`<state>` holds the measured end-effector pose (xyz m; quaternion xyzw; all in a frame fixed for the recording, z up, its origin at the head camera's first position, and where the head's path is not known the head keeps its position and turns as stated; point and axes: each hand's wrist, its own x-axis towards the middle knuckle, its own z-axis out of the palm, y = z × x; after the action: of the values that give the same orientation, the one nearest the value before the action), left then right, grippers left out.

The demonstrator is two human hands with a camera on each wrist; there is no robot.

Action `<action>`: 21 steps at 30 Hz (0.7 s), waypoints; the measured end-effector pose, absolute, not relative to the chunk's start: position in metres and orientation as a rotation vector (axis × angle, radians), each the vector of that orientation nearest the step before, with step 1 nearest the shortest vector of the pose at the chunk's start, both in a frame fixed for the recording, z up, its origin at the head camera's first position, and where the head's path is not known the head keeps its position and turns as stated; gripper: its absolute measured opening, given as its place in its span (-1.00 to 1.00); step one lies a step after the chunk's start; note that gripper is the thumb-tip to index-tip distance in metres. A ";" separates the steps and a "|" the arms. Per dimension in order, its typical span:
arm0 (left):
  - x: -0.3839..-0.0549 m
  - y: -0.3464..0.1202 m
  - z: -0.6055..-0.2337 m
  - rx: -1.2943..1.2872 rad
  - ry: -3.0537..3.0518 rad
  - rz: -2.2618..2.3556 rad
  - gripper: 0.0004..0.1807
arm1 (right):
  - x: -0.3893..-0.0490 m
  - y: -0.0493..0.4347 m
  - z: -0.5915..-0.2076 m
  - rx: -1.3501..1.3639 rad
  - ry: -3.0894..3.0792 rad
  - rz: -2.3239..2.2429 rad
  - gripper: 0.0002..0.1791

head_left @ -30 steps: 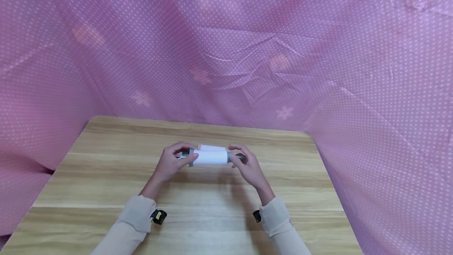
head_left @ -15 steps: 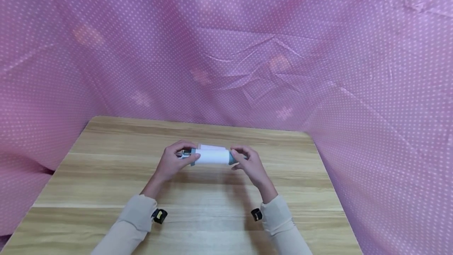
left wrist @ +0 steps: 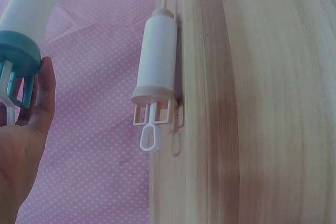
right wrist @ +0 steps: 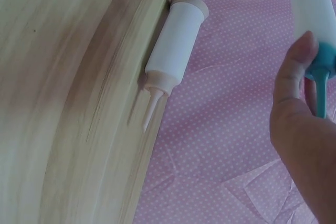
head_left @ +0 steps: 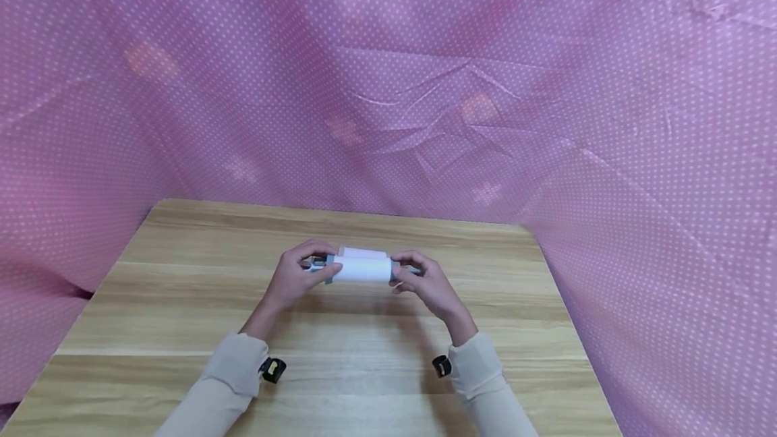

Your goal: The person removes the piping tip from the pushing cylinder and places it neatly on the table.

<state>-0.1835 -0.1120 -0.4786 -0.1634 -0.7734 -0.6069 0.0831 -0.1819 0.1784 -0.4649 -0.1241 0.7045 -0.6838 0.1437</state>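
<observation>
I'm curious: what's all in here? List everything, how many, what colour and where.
Table: 1, pale wood-grain, lower part of the head view
Cloth: at least 1, pink with pale dots, behind and beside the table
Teal-ended tube: 1, white with teal ends, held above the table
Peach-ended tube: 1, white with peach ends, on the table beyond the held one
Wrist devices: 2, black, one at each wrist
Sleeves: 2, beige, on the forearms
Left hand: 1, bare, gripping the teal-ended tube's plunger end
Right hand: 1, bare, gripping its nozzle end
</observation>
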 end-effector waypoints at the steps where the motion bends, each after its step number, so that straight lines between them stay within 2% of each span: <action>1: -0.183 -0.112 -0.479 -0.486 -2.309 -1.810 -0.74 | -0.182 0.179 -0.465 -0.368 2.026 -1.961 -0.55; 13: -0.177 -0.113 -0.474 -0.440 -2.326 -1.754 -0.73 | -0.181 0.179 -0.464 -0.498 2.079 -1.994 -0.61; 21: -0.164 -0.108 -0.456 -0.451 -2.341 -1.749 -0.73 | -0.180 0.178 -0.462 -0.414 2.108 -2.004 -0.60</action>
<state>-0.1637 -0.1081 -0.4558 -0.1517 -0.7885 -0.5889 0.0922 -0.1801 0.1778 -0.4623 -0.1401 0.7138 -0.6786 0.1020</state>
